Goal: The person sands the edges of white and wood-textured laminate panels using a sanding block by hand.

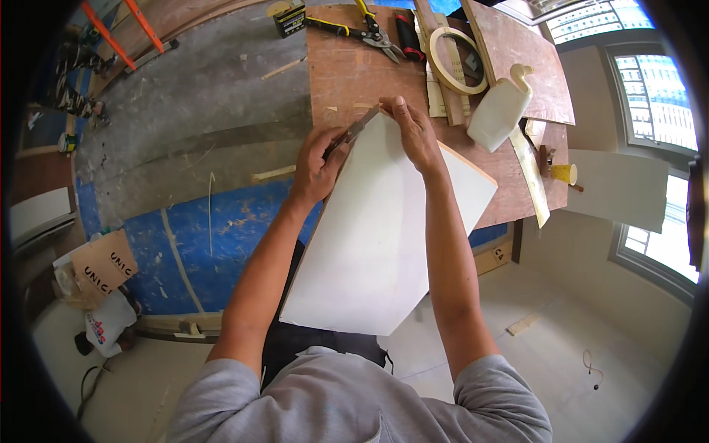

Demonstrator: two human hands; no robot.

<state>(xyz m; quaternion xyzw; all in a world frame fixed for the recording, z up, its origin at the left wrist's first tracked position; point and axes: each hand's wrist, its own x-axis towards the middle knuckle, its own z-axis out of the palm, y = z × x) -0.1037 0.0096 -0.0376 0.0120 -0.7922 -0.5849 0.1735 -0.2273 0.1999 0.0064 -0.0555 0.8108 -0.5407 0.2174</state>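
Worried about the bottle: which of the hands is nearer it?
The right hand, on the side of the white panel toward the bottle; the left hand is farther left.

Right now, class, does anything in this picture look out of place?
Yes: a pale flat scrap and a thin looped cord lie loose on the floor at the right, looking stray because they sit apart from the table.

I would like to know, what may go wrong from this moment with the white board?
Fingers may get scraped: the left hand pinches a dark piece against the edge of the white board, near the right hand at the top corner.
The bottle might be knocked if the board swings, as it sits near the board's right corner.
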